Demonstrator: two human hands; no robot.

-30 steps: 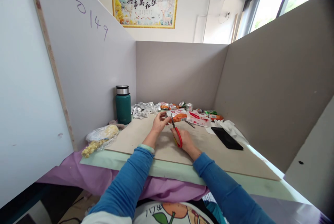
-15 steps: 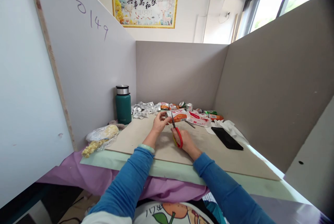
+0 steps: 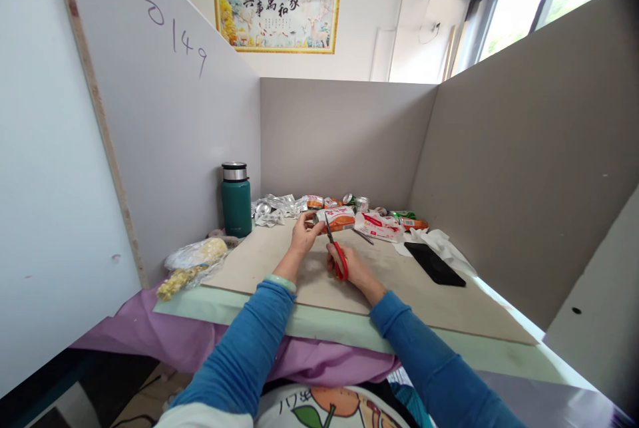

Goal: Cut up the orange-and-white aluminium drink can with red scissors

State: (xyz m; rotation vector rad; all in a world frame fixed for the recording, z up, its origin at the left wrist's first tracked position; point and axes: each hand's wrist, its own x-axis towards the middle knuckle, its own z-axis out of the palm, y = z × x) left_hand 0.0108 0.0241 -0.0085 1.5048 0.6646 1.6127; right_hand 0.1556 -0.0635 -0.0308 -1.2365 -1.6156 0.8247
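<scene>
My left hand [image 3: 304,235] pinches the left end of an orange and white snack packet [image 3: 339,219] and holds it just above the board. My right hand [image 3: 352,266] grips red-handled scissors [image 3: 335,247], fingers through the loops. The blades point up and away, and their tips meet the packet's near edge beside my left fingers. Both hands work over a beige board [image 3: 349,281] lying on the table.
A green flask [image 3: 236,200] stands at the left partition, with a bag of yellow food [image 3: 192,261] nearer me. Crumpled foil [image 3: 277,207], more packets [image 3: 382,225] and small cans [image 3: 360,203] lie along the back. A black phone [image 3: 433,263] rests on white tissue at right.
The scissors and my right hand have shifted slightly left and away, closer to my left fingers. The packet has moved a little with them.
</scene>
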